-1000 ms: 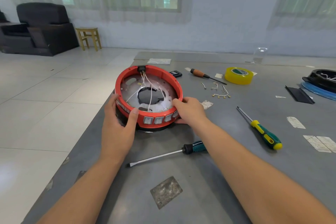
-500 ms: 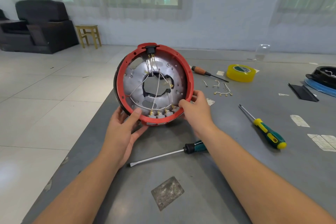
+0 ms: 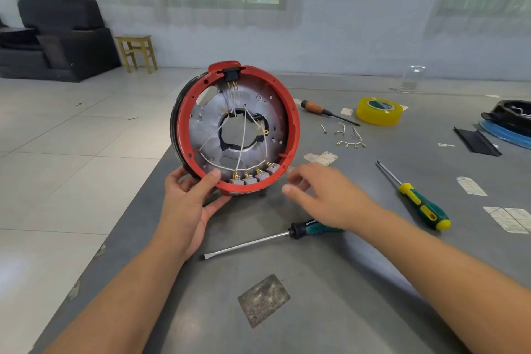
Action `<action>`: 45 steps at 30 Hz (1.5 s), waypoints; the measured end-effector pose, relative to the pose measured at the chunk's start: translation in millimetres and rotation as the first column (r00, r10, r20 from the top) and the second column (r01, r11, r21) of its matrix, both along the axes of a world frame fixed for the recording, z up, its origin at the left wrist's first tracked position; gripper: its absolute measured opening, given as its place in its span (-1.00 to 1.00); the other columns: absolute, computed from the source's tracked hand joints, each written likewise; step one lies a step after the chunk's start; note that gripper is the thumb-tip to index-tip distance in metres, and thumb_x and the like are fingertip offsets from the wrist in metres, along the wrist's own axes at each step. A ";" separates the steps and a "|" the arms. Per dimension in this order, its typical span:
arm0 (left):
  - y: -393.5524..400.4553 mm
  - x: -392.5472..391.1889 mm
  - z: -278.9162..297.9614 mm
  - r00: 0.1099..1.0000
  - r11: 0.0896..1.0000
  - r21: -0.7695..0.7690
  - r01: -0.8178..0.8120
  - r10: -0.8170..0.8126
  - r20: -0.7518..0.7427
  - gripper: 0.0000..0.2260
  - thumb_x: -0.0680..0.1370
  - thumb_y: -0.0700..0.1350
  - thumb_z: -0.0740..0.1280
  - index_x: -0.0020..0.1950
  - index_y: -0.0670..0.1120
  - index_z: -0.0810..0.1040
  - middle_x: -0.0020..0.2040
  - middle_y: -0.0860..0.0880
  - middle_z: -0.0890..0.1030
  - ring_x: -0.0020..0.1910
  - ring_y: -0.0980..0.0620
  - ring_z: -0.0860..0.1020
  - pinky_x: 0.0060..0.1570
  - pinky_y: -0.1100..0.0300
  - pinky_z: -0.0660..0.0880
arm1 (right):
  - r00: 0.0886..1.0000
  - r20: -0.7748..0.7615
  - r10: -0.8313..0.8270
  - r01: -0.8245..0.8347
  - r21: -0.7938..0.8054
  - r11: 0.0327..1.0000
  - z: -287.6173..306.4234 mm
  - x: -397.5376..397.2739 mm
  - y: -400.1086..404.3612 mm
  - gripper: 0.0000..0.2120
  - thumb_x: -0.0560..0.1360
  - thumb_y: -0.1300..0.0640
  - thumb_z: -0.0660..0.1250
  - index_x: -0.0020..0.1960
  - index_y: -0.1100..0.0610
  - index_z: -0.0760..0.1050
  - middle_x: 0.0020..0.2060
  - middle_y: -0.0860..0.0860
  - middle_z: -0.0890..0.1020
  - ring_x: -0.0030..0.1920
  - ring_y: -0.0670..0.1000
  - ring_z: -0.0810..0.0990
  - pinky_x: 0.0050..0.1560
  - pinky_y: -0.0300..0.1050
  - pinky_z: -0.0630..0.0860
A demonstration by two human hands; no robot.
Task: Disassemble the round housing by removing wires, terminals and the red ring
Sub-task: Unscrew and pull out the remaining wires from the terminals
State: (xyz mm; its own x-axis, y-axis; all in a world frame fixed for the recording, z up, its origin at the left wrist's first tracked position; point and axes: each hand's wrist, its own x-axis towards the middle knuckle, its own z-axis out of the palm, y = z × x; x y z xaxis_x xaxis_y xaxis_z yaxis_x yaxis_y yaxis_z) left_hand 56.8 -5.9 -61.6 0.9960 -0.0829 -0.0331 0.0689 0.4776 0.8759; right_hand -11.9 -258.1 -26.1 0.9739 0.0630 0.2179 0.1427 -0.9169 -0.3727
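The round housing [image 3: 201, 126] stands on its edge on the grey table [image 3: 330, 282], its open side facing me. A red ring [image 3: 293, 121] runs around its rim, over a silver plate with a central hole. White wires [image 3: 244, 135] cross the inside and end in gold terminals [image 3: 253, 174] on several grey blocks at the bottom. My left hand [image 3: 189, 198] grips the lower left rim, thumb inside the ring. My right hand [image 3: 324, 195] hovers just right of the housing, fingers apart, holding nothing.
A flat-blade screwdriver [image 3: 258, 240] lies under my right wrist. A green-and-yellow screwdriver [image 3: 416, 198] lies to the right, a wood-handled one [image 3: 324, 110] and a yellow tape roll [image 3: 378, 110] behind. Loose wire pieces [image 3: 344, 135] lie near the tape. The table's left edge runs beside the housing.
The housing was tipped up from lying flat to standing on its edge. My right hand let go of the rim and pulled back to the right.
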 end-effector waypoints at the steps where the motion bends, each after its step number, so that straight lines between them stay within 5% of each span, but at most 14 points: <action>1: 0.2 0.0 0.1 1.000 1.000 0.001 0.000 0.000 0.001 -0.51 0.56 -0.27 0.48 0.40 -0.10 0.35 0.31 -0.20 0.62 0.20 -0.20 0.68 0.12 -0.27 0.64 | 0.997 -0.014 0.082 -0.083 -0.077 0.994 -1.6 -10.1 -1.4 -0.52 0.57 -0.36 0.13 0.21 -0.03 0.53 0.03 -0.12 0.56 0.05 -0.05 0.58 0.10 0.04 0.56; 5: 1.6 1.1 0.5 1.000 1.000 0.000 0.007 -0.007 0.007 -0.52 0.56 -0.26 0.47 0.41 -0.10 0.35 0.31 -0.20 0.62 0.19 -0.20 0.69 0.10 -0.25 0.65 | 0.951 0.024 0.308 -0.282 -0.345 0.895 -13.9 -34.6 -5.1 -0.53 0.56 -0.38 0.18 0.22 -0.09 0.57 0.08 -0.12 0.57 0.05 -0.02 0.56 0.01 -0.06 0.52; 14: 4.3 3.3 -2.6 0.999 1.000 -0.005 0.029 -0.029 0.029 -0.50 0.53 -0.24 0.51 0.38 -0.07 0.38 0.31 -0.20 0.62 0.18 -0.21 0.69 0.09 -0.25 0.65 | 0.899 0.134 0.417 -0.316 -0.461 0.829 -25.1 -33.7 -6.9 -0.68 0.67 -0.21 0.19 0.15 -0.04 0.61 -0.02 -0.05 0.57 -0.10 0.02 0.56 -0.19 -0.01 0.55; 22: 6.3 3.8 -1.7 0.999 0.999 -0.016 0.045 -0.044 0.027 -0.39 0.40 -0.23 0.56 0.37 -0.06 0.39 0.32 -0.23 0.60 0.16 -0.22 0.69 0.06 -0.25 0.65 | 0.969 0.163 0.183 -0.116 -0.352 0.929 -19.2 -35.9 -9.8 -0.51 0.67 -0.24 -0.06 0.21 -0.04 0.55 -0.06 -0.07 0.56 -0.17 0.06 0.60 -0.33 -0.03 0.51; 26: 4.2 1.6 -1.9 0.997 0.998 -0.026 0.064 -0.063 0.037 -0.37 0.41 -0.26 0.56 0.41 -0.06 0.38 0.37 -0.20 0.57 0.20 -0.20 0.68 0.03 -0.31 0.64 | 0.994 0.095 0.050 -0.019 -0.303 0.953 -13.8 -35.8 -24.1 -0.45 0.63 -0.32 -0.24 0.26 -0.11 0.42 0.06 -0.14 0.54 -0.08 0.05 0.60 -0.16 0.06 0.56; 31: 5.8 0.5 -0.6 0.996 0.994 -0.068 0.085 -0.083 0.028 -0.33 0.41 -0.28 0.53 0.46 -0.03 0.37 0.40 -0.18 0.55 0.26 -0.22 0.65 0.00 -0.39 0.62 | 0.998 -0.053 0.045 -0.061 -0.353 0.934 -0.4 -35.4 -37.0 -0.53 0.57 -0.38 -0.16 0.30 -0.21 0.31 0.14 -0.17 0.58 0.03 -0.01 0.61 -0.01 0.03 0.59; 35: 6.1 0.4 -0.1 0.995 0.992 -0.078 0.103 -0.102 0.018 -0.39 0.48 -0.33 0.49 0.47 -0.04 0.38 0.41 -0.19 0.54 0.26 -0.25 0.64 -0.02 -0.36 0.63 | 0.994 -0.091 0.060 -0.090 -0.382 0.920 10.5 -37.8 -37.4 -0.44 0.55 -0.38 -0.26 0.31 -0.23 0.35 0.06 -0.13 0.57 0.00 0.01 0.60 -0.01 0.04 0.59; 45: 2.5 -2.4 4.3 0.994 0.991 -0.082 0.104 -0.102 0.034 -0.31 0.42 -0.32 0.49 0.51 -0.04 0.38 0.45 -0.18 0.51 0.24 -0.25 0.66 -0.04 -0.31 0.65 | 0.993 -0.100 0.054 -0.087 -0.368 0.926 30.0 -36.8 -30.8 -0.56 0.61 -0.28 -0.10 0.17 -0.19 0.48 -0.14 -0.17 0.62 -0.12 -0.05 0.55 -0.08 0.01 0.59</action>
